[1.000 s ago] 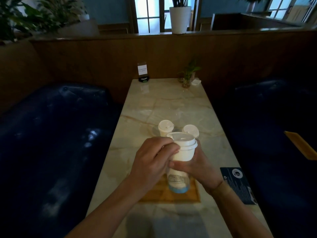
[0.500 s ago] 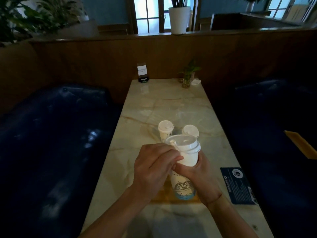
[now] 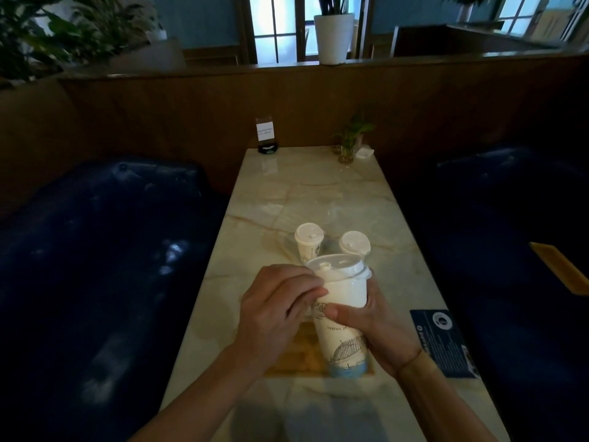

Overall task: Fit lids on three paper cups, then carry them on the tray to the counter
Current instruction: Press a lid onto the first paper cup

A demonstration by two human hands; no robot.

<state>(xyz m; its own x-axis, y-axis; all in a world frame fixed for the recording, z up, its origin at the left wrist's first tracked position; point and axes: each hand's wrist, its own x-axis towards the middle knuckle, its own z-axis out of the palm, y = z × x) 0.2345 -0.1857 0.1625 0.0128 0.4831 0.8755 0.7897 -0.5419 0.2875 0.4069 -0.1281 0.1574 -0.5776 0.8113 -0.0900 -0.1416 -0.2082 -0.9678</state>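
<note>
1. I have the tall paper cup [image 3: 342,327] gripped in my right hand [image 3: 379,323], fingers wrapped round its far side and thumb across the printed face. Against the view of a second ago, the cup is raised and tilted toward me, with more of its printed wall and blue base exposed.
2. My left hand [image 3: 280,311] is closed in a pinch at the lid [image 3: 336,266], fingertips pressing at the near-left rim. The lid now looks seated lower and more level than before; I judge the press-down nearly complete, though the far rim is not checkable from here.
3. The wooden tray [image 3: 299,355] lies on the worktop [image 3: 318,199] directly under the cup. Whether the cup base touches it I cannot tell.
4. A dark printed card [image 3: 443,342] lies flat just right of my right wrist, clear of the tray.
5. Beyond the hands stand two smaller lidded cups, left cup [image 3: 308,242] and right cup [image 3: 354,243], unmoved. If both lids are tight, this is the last lid to fit; loading the tray follows.
6. At the far end, a sign holder [image 3: 266,135] and a small plant vase [image 3: 347,145] stand well apart from the work. Nothing obstructs the cups; the dark benches flank both sides.
</note>
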